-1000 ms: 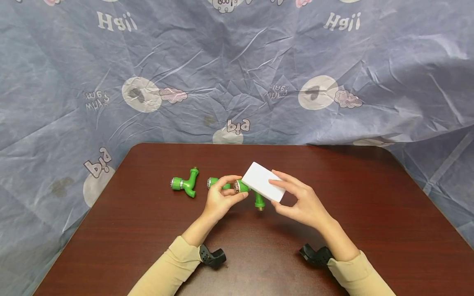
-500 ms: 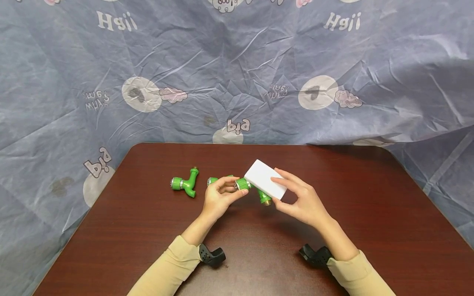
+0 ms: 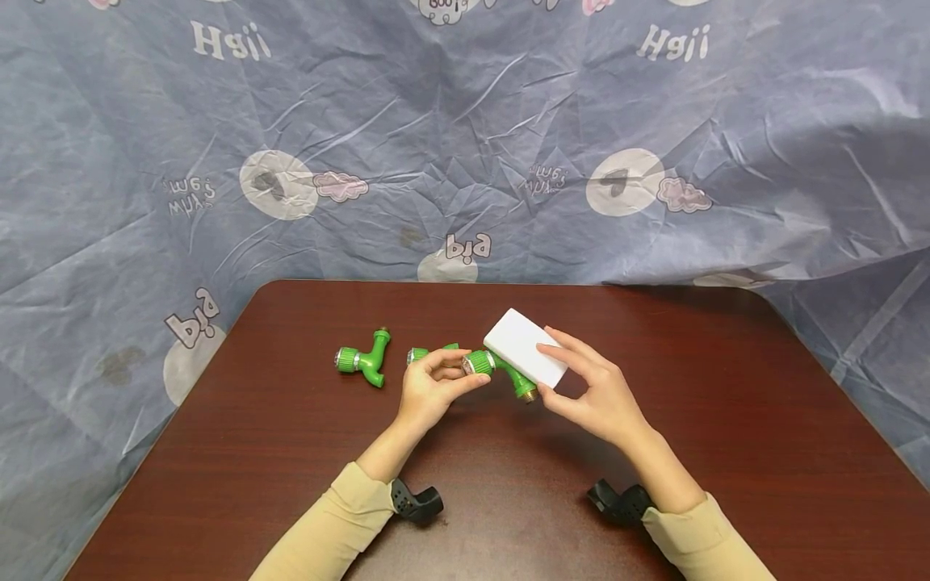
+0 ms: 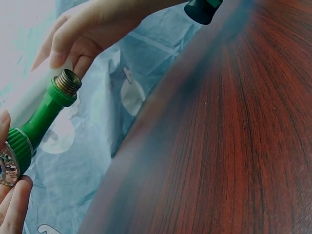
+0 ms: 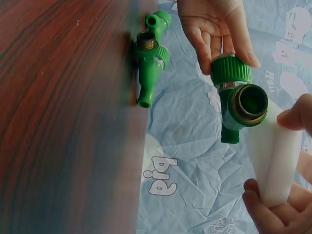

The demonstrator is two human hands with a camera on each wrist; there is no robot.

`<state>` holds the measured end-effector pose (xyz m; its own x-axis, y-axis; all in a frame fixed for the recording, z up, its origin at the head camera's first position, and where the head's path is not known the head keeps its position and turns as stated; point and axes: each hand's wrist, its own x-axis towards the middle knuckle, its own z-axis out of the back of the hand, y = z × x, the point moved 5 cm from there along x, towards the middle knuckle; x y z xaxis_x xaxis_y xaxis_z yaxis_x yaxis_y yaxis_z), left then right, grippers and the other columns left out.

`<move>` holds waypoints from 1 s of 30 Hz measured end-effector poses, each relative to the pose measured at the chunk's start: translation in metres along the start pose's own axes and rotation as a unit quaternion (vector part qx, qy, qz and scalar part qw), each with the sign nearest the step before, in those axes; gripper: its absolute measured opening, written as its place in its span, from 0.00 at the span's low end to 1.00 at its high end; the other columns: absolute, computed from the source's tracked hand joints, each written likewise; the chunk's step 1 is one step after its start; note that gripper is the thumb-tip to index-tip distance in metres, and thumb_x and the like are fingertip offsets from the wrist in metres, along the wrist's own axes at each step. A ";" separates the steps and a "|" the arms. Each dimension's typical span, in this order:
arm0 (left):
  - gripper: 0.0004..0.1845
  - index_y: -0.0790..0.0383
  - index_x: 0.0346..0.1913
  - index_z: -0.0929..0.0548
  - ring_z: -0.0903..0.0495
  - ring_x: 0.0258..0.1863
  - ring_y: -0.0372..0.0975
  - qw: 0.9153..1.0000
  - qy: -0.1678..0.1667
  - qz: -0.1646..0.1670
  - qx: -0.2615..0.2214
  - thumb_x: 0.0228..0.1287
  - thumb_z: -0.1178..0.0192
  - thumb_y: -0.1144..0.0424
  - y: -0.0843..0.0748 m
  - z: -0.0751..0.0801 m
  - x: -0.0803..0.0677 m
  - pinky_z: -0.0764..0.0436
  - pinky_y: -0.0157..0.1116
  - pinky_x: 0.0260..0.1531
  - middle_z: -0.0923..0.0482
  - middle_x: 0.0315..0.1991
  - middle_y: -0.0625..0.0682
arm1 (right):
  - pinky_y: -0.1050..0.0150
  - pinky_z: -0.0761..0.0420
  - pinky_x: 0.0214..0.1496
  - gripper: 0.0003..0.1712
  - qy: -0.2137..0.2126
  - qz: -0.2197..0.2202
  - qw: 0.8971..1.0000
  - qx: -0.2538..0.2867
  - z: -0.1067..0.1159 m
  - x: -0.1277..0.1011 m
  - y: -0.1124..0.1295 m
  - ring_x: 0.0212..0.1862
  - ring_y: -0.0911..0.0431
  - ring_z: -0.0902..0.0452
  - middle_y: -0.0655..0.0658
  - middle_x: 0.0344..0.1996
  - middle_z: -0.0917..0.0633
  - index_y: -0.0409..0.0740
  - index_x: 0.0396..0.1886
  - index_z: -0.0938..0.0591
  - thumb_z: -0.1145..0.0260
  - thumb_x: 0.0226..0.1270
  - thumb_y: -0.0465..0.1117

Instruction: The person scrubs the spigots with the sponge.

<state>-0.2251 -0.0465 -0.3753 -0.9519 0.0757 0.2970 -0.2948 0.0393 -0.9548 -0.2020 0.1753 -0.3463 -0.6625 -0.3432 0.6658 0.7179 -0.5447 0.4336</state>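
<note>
Two green faucets (image 3: 363, 363) lie on the brown table (image 3: 726, 420).

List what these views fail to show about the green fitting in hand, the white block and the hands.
- Green fitting, head view: its far side is hidden behind the white block.
- White block, left wrist view: only a blurred sliver at the frame's left edge.
- Left hand, left wrist view: only fingertips show; the rest is cut off by the edge.
- Right hand, right wrist view: only fingertips enter at the frame's edge.

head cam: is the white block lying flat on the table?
No: the right hand holds the white block up off the table, against the green fitting gripped by the left hand.
</note>
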 end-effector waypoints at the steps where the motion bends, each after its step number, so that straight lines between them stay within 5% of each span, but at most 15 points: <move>1: 0.20 0.75 0.43 0.18 0.17 0.30 0.41 1.000 0.000 -0.001 0.000 0.43 0.27 0.75 0.000 0.000 0.000 0.21 0.28 0.26 0.18 0.37 0.62 | 0.77 0.31 0.53 0.27 0.002 0.000 1.000 0.002 0.000 0.000 0.000 0.55 0.52 0.25 0.45 0.58 0.23 0.47 0.51 0.18 0.29 0.45 0.35; 6: 0.20 0.75 0.43 0.18 0.17 0.29 0.42 1.000 -0.010 -0.008 0.000 0.43 0.27 0.75 -0.002 0.001 0.000 0.22 0.28 0.25 0.18 0.37 0.61 | 0.76 0.30 0.52 0.28 0.018 0.013 1.000 -0.003 -0.002 0.000 0.001 0.55 0.51 0.24 0.44 0.58 0.24 0.46 0.52 0.18 0.29 0.45 0.35; 14: 0.21 0.74 0.44 0.18 0.17 0.29 0.40 1.000 -0.029 -0.002 0.000 0.43 0.28 0.75 -0.004 0.004 0.000 0.26 0.26 0.19 0.19 0.37 0.62 | 0.78 0.31 0.49 0.27 -0.043 -0.038 0.997 -0.042 0.007 0.000 -0.008 0.53 0.49 0.23 0.44 0.57 0.22 0.44 0.50 0.17 0.28 0.44 0.35; 21: 0.21 0.75 0.45 0.18 0.16 0.31 0.45 1.000 -0.027 -0.008 0.004 0.44 0.28 0.74 -0.004 0.004 0.000 0.27 0.26 0.19 0.20 0.38 0.67 | 0.76 0.30 0.52 0.27 0.011 0.007 1.000 0.000 -0.001 0.000 -0.002 0.55 0.50 0.24 0.44 0.58 0.23 0.47 0.52 0.18 0.28 0.46 0.35; 27: 0.21 0.74 0.46 0.18 0.16 0.31 0.43 1.000 -0.029 -0.004 0.003 0.45 0.28 0.73 -0.003 0.005 0.000 0.28 0.26 0.17 0.19 0.37 0.65 | 0.77 0.30 0.47 0.27 -0.038 -0.061 0.996 -0.056 0.007 -0.001 -0.013 0.51 0.50 0.22 0.44 0.56 0.22 0.44 0.50 0.17 0.27 0.45 0.36; 30: 0.21 0.73 0.45 0.18 0.16 0.32 0.48 0.999 -0.034 -0.006 0.005 0.45 0.27 0.73 -0.003 0.006 0.000 0.28 0.27 0.17 0.18 0.36 0.64 | 0.77 0.30 0.48 0.27 -0.034 -0.054 0.997 -0.040 0.007 -0.001 -0.011 0.52 0.49 0.23 0.44 0.57 0.22 0.45 0.51 0.18 0.27 0.45 0.36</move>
<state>-0.2246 -0.0525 -0.3730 -0.9517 0.0077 0.3068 -0.3065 0.0289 -0.9514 -0.2077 0.1865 -0.3471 -0.7169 -0.2281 0.6588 0.6220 -0.6361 0.4566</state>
